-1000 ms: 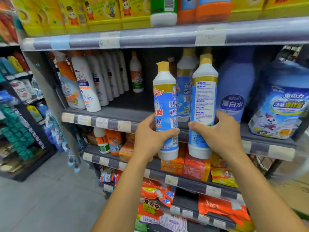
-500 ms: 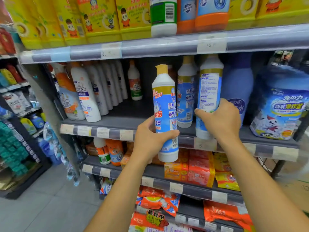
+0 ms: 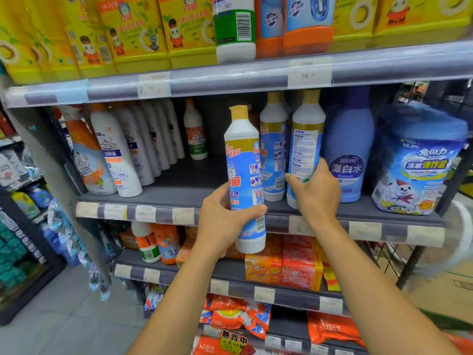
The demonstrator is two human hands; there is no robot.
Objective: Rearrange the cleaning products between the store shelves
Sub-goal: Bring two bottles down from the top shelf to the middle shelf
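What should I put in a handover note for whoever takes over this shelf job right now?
Left hand grips a white-and-blue plastic bottle with a yellow cap, upright, in the air before the grey middle shelf.
Right hand grips a second matching bottle at that shelf's front edge, beside a third matching bottle and a tall lilac bottle; whether its base rests down is unclear.
Done: the second bottle is in the row.
Left: release it, then probably shelve the left hand's bottle.
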